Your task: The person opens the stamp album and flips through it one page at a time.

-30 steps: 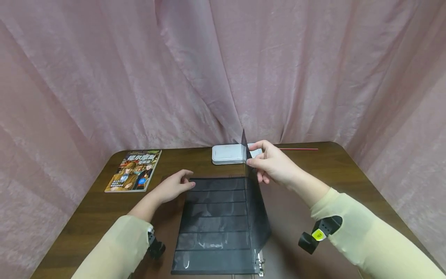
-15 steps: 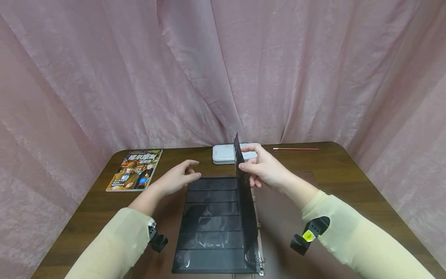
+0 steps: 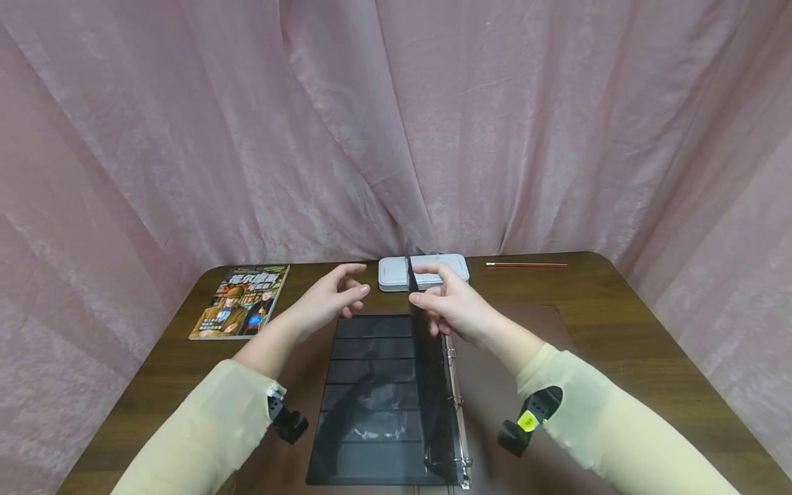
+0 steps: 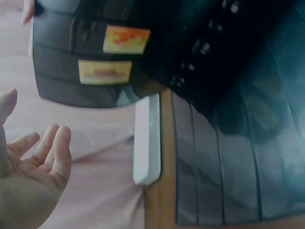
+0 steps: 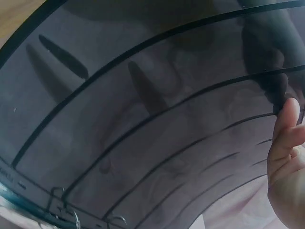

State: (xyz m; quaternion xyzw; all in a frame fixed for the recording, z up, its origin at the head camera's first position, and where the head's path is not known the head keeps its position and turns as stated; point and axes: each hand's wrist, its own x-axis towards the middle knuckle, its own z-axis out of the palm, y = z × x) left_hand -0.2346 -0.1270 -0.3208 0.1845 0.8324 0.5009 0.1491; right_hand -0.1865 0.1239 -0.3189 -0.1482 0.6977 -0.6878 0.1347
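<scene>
A ring-bound album of black pocket pages lies open, one page (image 3: 365, 385) flat on its left half. My right hand (image 3: 460, 306) pinches the far edge of another page (image 3: 428, 392), which stands nearly upright beside the metal rings (image 3: 456, 401). In the left wrist view, the raised page bends and carries an orange stamp-like card (image 4: 126, 39) and a yellow one (image 4: 105, 72) in its pockets. My left hand (image 3: 334, 294) hovers past the flat page's far left corner, holding nothing, fingers loosely bent. In the right wrist view the raised page fills most of the picture.
Left on the wooden table (image 3: 155, 371) lies an illustrated book (image 3: 238, 302). A white case (image 3: 391, 275) sits at the back middle, partly behind the raised page. Right of it is a red pencil (image 3: 526, 265). Pink curtains (image 3: 396, 124) stand behind the table.
The raised page has swung leftward with my right hand, uncovering the rings to its right. My left hand has risen slightly and moved right, away from the table.
</scene>
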